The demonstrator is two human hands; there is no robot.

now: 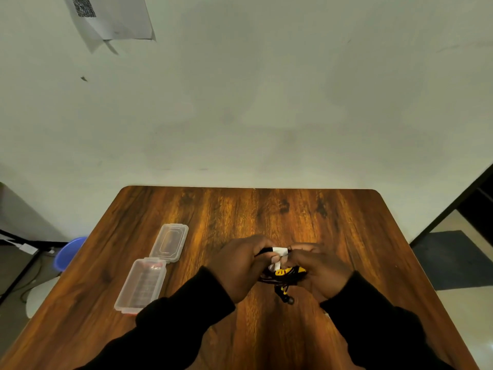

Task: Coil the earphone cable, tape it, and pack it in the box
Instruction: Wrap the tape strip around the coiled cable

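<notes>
Pinching the taped earphone coil (283, 273), left hand (240, 265) and right hand (318, 271) hover mid-table, box (152, 268) near left edge.

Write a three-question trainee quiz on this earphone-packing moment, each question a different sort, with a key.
1. True or false: the clear plastic hinged box on the wooden table lies open.
2. Multiple choice: the strip of white tape is
A. stuck to the box lid
B. lying flat on the table
C. held between both hands on the coiled black-and-yellow earphone cable
3. Fill in: the box lies to the person's ____ of the hands.

Key
1. True; its lid is folded back, away from the person.
2. C; the left hand and right hand pinch it above the coil.
3. Left.
</notes>
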